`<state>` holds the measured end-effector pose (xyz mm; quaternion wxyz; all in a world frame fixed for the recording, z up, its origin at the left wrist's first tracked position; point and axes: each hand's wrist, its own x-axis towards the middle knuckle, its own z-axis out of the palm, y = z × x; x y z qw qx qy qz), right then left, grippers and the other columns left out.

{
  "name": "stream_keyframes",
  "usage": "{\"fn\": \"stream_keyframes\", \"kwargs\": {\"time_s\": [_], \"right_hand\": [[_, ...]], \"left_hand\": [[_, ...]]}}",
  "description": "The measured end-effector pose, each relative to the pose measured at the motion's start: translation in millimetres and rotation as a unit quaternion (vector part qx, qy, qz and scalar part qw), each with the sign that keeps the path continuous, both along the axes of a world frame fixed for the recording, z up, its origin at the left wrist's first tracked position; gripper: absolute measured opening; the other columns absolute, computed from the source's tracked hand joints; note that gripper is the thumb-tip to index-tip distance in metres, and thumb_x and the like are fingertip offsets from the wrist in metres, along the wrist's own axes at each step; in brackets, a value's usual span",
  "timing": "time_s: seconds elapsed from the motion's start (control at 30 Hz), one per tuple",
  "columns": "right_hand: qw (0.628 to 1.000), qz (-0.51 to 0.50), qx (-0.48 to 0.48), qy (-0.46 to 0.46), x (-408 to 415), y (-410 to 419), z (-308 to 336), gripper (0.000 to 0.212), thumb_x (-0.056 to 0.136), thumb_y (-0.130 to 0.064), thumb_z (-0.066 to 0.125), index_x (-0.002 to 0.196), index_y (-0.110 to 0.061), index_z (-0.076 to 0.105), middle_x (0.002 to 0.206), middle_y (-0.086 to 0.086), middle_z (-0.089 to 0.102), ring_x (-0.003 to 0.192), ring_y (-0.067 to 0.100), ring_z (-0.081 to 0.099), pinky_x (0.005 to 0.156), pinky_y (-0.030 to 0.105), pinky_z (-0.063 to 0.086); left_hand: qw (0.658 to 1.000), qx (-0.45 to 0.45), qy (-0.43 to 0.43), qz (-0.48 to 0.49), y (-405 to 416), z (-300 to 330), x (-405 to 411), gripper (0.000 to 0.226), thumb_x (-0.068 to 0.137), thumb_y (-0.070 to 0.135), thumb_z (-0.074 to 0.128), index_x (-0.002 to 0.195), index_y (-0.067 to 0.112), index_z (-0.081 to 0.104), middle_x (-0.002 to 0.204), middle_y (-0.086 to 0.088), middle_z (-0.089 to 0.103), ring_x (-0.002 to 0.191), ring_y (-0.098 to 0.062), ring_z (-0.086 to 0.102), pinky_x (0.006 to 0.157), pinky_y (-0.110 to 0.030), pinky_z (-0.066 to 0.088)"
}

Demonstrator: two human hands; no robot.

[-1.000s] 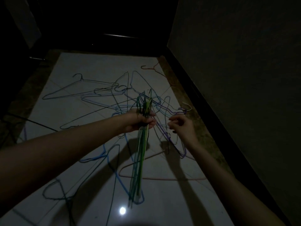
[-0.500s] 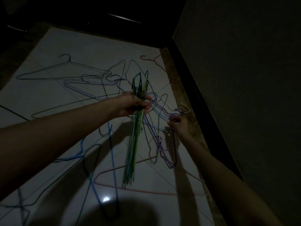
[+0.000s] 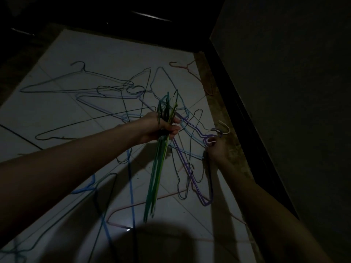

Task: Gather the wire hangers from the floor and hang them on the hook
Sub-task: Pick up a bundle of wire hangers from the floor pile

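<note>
Left hand [image 3: 160, 129] grips a bundle [image 3: 157, 168] by the necks, keeping gathered hangers together above the floor [image 3: 95, 59]. Right of the bundle, right hand [image 3: 215, 149] pinches a purple hanger [image 3: 193, 179]. Others [image 3: 76, 86] lie scattered beyond.

- Your left arm reaches in from the lower left, forearm bare, stretched up and to the right.
- Your left hand [image 3: 158, 128] is closed in a fist, fingers and thumb curled round a bunch of hangers [image 3: 161, 149], knuckles to the right.
- Your right arm comes in from the lower right and stretches up and to the left, lower than the left hand.
- Your right hand [image 3: 216, 149] is held low, its fingers curled at the hook of a purple hanger [image 3: 191, 173]; the dim light hides how firm the grip is.
</note>
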<state>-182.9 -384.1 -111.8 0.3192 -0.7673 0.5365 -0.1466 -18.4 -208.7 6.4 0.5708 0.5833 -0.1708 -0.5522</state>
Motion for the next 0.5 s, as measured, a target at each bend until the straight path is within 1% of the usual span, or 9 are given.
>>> {"fn": "stream_keyframes", "kwargs": {"time_s": [0.03,0.1,0.17,0.27,0.37,0.43,0.47,0.5], "right_hand": [[1.0,0.001,-0.002,0.014,0.4,0.0,-1.8,0.028,0.075,0.009,0.061,0.101,-0.003,0.06,0.103,0.014,0.063,0.097,0.027,0.059,0.075,0.028,0.046],[0.999,0.004,0.009,0.034,0.1,4.0,-1.9,0.025,0.076,0.004,0.062,0.097,-0.01,0.061,0.101,0.009,0.063,0.098,0.026,0.06,0.084,0.036,0.05],[0.998,0.018,0.03,0.049,-2.3,11.8,-0.6,0.023,0.077,-0.003,0.063,0.095,-0.015,0.06,0.101,0.007,0.063,0.098,0.027,0.06,0.086,0.041,0.051],[0.996,0.027,0.074,0.045,-6.5,27.8,6.5,0.026,0.078,-0.007,0.068,0.103,-0.008,0.061,0.097,0.006,0.061,0.093,0.023,0.06,0.083,0.035,0.052],[0.99,0.067,0.121,0.01,-14.1,40.4,9.1,0.016,0.077,-0.006,0.072,0.093,-0.005,0.066,0.089,0.01,0.067,0.087,0.024,0.065,0.079,0.032,0.054],[0.983,0.105,0.152,-0.002,-19.3,44.9,11.3,0.011,0.076,-0.003,0.073,0.085,-0.005,0.067,0.082,0.012,0.068,0.08,0.025,0.067,0.077,0.032,0.055],[0.983,0.107,0.152,-0.004,-20.6,45.6,12.5,0.009,0.077,-0.002,0.072,0.084,-0.004,0.067,0.08,0.011,0.067,0.079,0.025,0.066,0.076,0.031,0.055],[0.984,0.097,0.146,-0.024,-21.7,45.9,14.0,0.009,0.078,0.0,0.07,0.085,-0.001,0.066,0.08,0.011,0.066,0.078,0.024,0.066,0.073,0.027,0.056]], "left_hand": [[1.0,-0.001,0.001,0.003,1.0,0.9,-0.1,0.022,0.087,-0.015,0.049,0.09,0.004,0.06,0.088,-0.015,0.063,0.075,-0.019,0.062,0.059,-0.02,0.057],[1.0,-0.003,0.001,0.002,3.5,3.2,0.0,0.023,0.086,-0.015,0.049,0.09,0.004,0.06,0.086,-0.014,0.063,0.076,-0.019,0.062,0.06,-0.02,0.057],[1.0,-0.006,0.0,0.0,6.9,6.4,-0.1,0.023,0.086,-0.016,0.048,0.09,0.004,0.059,0.084,-0.014,0.062,0.075,-0.019,0.062,0.06,-0.02,0.057],[1.0,-0.007,-0.007,0.003,13.5,10.6,0.1,0.024,0.087,-0.016,0.046,0.09,0.004,0.058,0.084,-0.014,0.061,0.075,-0.019,0.062,0.058,-0.02,0.057],[1.0,-0.008,-0.004,-0.011,21.1,12.6,1.9,0.022,0.087,-0.015,0.047,0.09,0.005,0.058,0.085,-0.013,0.062,0.074,-0.017,0.063,0.059,-0.019,0.056],[1.0,-0.008,-0.007,-0.019,25.7,12.7,5.0,0.022,0.087,-0.015,0.048,0.09,0.005,0.058,0.086,-0.013,0.062,0.069,-0.015,0.065,0.06,-0.02,0.057],[1.0,-0.008,-0.009,-0.019,27.7,12.9,7.0,0.022,0.086,-0.015,0.048,0.09,0.004,0.058,0.086,-0.013,0.062,0.066,-0.014,0.065,0.06,-0.021,0.057],[1.0,-0.007,-0.013,-0.017,29.3,12.8,9.3,0.022,0.086,-0.015,0.048,0.09,0.004,0.058,0.084,-0.014,0.063,0.063,-0.014,0.066,0.06,-0.022,0.056]]}}
